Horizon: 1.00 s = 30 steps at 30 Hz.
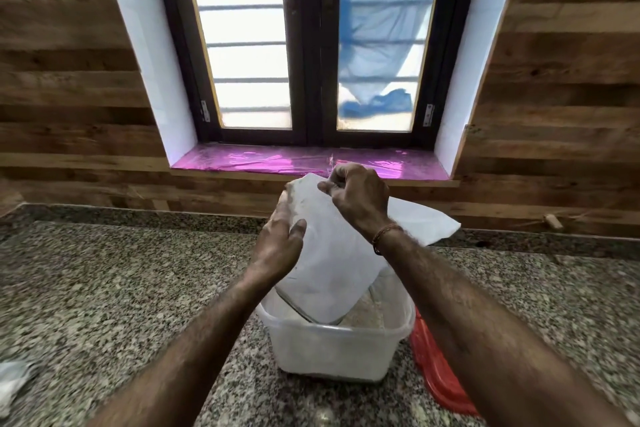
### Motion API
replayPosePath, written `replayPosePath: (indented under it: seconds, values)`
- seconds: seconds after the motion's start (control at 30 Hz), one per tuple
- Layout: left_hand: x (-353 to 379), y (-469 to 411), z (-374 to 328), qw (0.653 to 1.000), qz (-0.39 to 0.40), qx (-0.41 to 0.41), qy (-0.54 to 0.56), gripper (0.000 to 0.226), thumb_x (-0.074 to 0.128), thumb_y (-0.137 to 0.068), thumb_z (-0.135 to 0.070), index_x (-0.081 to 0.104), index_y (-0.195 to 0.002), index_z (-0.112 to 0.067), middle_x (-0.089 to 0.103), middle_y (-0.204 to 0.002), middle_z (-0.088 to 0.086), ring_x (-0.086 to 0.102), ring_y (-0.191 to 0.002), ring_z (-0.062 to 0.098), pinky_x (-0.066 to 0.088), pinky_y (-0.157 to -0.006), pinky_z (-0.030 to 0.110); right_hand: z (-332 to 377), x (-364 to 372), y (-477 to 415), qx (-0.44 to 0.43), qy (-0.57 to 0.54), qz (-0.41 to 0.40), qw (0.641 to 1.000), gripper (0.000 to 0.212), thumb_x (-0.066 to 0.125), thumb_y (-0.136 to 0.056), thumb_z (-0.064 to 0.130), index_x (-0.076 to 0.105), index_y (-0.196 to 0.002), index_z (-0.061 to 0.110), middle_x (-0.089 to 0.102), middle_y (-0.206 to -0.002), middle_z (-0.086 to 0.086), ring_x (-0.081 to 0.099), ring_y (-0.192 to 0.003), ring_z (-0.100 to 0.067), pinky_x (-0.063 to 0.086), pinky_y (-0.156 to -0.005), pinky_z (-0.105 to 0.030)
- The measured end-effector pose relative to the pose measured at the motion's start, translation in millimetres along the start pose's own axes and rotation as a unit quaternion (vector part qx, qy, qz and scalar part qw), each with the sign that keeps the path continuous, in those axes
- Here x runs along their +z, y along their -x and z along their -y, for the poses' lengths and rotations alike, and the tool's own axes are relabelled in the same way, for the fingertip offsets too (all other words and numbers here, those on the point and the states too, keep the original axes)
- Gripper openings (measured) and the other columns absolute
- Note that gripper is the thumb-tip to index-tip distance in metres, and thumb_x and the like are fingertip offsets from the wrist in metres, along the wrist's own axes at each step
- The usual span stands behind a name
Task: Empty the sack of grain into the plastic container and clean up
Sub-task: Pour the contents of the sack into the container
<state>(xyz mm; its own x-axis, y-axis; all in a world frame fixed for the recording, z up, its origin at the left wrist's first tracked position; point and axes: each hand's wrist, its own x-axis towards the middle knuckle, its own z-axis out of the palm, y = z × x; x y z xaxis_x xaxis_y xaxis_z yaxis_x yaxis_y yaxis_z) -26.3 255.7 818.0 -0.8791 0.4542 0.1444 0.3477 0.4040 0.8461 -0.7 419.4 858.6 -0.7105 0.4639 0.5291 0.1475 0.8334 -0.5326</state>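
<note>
A white sack (332, 263) hangs upside down, limp, with its lower end inside a translucent plastic container (332, 350) on the granite counter. Pale grain (367, 314) lies in the container under the sack. My left hand (280, 243) grips the sack's left side near the top. My right hand (356, 194) pinches the sack's raised upper edge, just in front of the window sill. The far part of the sack spreads out to the right behind my right wrist.
A red lid (436, 374) lies on the counter (121, 288) right of the container, partly under my right forearm. A crumpled pale thing (14, 381) sits at the left edge. A pink-covered window sill (263, 161) and wood-panelled wall stand behind. A small wooden peg (553, 221) lies at the back right.
</note>
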Motion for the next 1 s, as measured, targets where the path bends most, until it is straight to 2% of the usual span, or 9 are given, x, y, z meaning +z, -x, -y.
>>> replayPosePath:
  seconds: [0.1, 0.2, 0.37, 0.47, 0.6, 0.7, 0.77, 0.87, 1.0]
  values:
    - [-8, -5, 15, 0.993, -0.018, -0.061, 0.095, 0.035, 0.061, -0.089, -0.041, 0.064, -0.123, -0.035, 0.075, -0.114, -0.001, 0.071, -0.103, 0.023, 0.057, -0.092, 0.053, -2, 2, 1, -0.029, -0.036, 0.037, 0.998, 0.025, 0.082, -0.082, 0.039, 0.069, -0.074, 0.021, 0.069, -0.074, 0.007, 0.058, -0.068, -0.007, 0.035, -0.058, -0.020]
    - [-11, -8, 19, 0.968, -0.082, -0.070, 0.225, 0.013, 0.074, -0.081, -0.033, 0.075, -0.085, -0.020, 0.078, -0.089, 0.008, 0.072, -0.083, 0.027, 0.059, -0.080, 0.057, -5, -5, 2, -0.068, -0.044, 0.066, 0.995, 0.022, 0.082, -0.082, 0.040, 0.069, -0.076, 0.024, 0.065, -0.074, 0.012, 0.056, -0.066, 0.001, 0.036, -0.058, -0.018]
    - [-18, -18, 27, 0.932, -0.135, -0.097, 0.322, 0.013, 0.073, -0.089, -0.012, 0.075, -0.076, -0.016, 0.076, -0.085, 0.009, 0.068, -0.082, 0.029, 0.057, -0.079, 0.050, -50, -45, -11, -0.039, 0.030, 0.187, 0.981, 0.041, 0.081, -0.079, 0.053, 0.074, -0.108, 0.026, 0.071, -0.097, 0.008, 0.065, -0.090, -0.014, 0.047, -0.075, -0.029]
    - [-14, -21, 28, 0.927, -0.144, -0.093, 0.333, 0.007, 0.073, -0.091, -0.013, 0.074, -0.084, -0.014, 0.076, -0.091, 0.013, 0.068, -0.080, 0.026, 0.058, -0.075, 0.044, -101, -68, -17, 0.030, 0.057, 0.252, 0.966, 0.026, 0.085, -0.075, 0.049, 0.069, -0.085, 0.031, 0.069, -0.083, 0.015, 0.067, -0.083, -0.013, 0.046, -0.071, -0.029]
    - [3, -25, 21, 0.932, -0.149, -0.055, 0.327, 0.007, 0.068, -0.094, -0.005, 0.071, -0.090, -0.011, 0.071, -0.079, 0.006, 0.063, -0.070, 0.019, 0.050, -0.054, 0.021, -140, -81, 0, 0.075, 0.003, 0.174, 0.982, 0.024, 0.087, -0.078, 0.032, 0.067, -0.072, 0.020, 0.063, -0.066, 0.009, 0.056, -0.065, -0.011, 0.045, -0.063, -0.031]
    - [3, -31, 20, 0.924, -0.158, -0.054, 0.345, 0.014, 0.065, -0.095, -0.001, 0.067, -0.086, -0.012, 0.070, -0.062, -0.010, 0.061, -0.050, 0.001, 0.048, -0.046, 0.015, -150, -86, 7, 0.067, -0.089, 0.095, 0.989, 0.020, 0.085, -0.082, 0.028, 0.068, -0.078, 0.019, 0.066, -0.071, 0.007, 0.055, -0.066, -0.009, 0.047, -0.064, -0.030]
    - [-2, -38, 23, 0.918, -0.166, -0.065, 0.353, 0.021, 0.062, -0.096, 0.002, 0.064, -0.083, -0.014, 0.070, -0.063, -0.009, 0.061, -0.048, -0.003, 0.049, -0.046, 0.015, -155, -91, 9, 0.098, -0.208, 0.102, 0.968, 0.017, 0.084, -0.083, 0.027, 0.073, -0.093, 0.019, 0.073, -0.088, 0.005, 0.062, -0.079, -0.011, 0.052, -0.073, -0.030]
    - [-1, -40, 26, 0.919, -0.168, -0.074, 0.349, 0.027, 0.058, -0.096, 0.007, 0.061, -0.080, -0.015, 0.068, -0.059, -0.009, 0.059, -0.044, -0.004, 0.046, -0.043, 0.013, -168, -81, 23, 0.144, -0.321, 0.204, 0.914, 0.032, 0.085, -0.079, 0.030, 0.074, -0.103, 0.012, 0.075, -0.097, -0.002, 0.065, -0.088, -0.018, 0.053, -0.076, -0.031]
    - [1, -40, 28, 0.911, -0.164, -0.084, 0.370, 0.024, 0.059, -0.096, 0.004, 0.063, -0.082, -0.015, 0.064, -0.078, 0.005, 0.064, -0.054, 0.005, 0.048, -0.044, 0.015, -190, -58, 39, 0.200, -0.501, 0.191, 0.820, 0.075, 0.099, -0.056, 0.039, 0.068, -0.116, 0.007, 0.073, -0.104, -0.009, 0.069, -0.093, -0.020, 0.059, -0.078, -0.032]
